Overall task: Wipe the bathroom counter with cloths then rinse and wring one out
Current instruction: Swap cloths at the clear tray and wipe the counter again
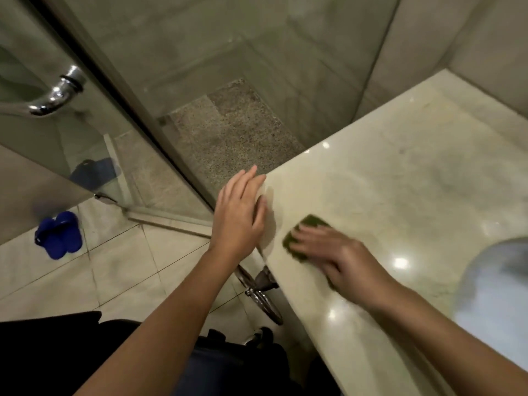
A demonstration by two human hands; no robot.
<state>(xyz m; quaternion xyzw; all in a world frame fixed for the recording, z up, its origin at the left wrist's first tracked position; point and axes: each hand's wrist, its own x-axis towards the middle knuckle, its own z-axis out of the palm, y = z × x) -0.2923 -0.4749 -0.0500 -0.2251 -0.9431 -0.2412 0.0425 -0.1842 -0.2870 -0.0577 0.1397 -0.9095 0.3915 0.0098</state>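
Left of the counter [400, 167]: glass shower door [94, 138] with chrome handle [57, 94], speckled shower floor [228, 132] behind the glass. Blue slippers [58, 234] on the pale floor tiles [120, 267], well apart from the counter. Chrome ring [258, 292] hanging under the counter's front edge, just below the hands. Blurred white rounded shape [497, 295] at the counter's right end; too blurred to name. Nothing between the two hands but bare stone. Green cloth [307, 227]: dark green, flat, roughly rectangular, smeared by motion blur, lying on the counter just inside the front edge and near the corner that faces the shower. Right hand [343, 261] on top of it, fingers stretched out flat and spread, pressing down rather than curled round it; far end of the cloth showing past the fingertips. Left hand [240, 212] at that same corner, fingers straight and together, grasping nothing; pale patch beneath it, cloth or reflection, cannot tell. Front edge running diagonally just beside the cloth. Wide glossy stone beyond the cloth toward the back, dotted with light reflections, closed off by tiled walls [471, 38] at the rear corner.
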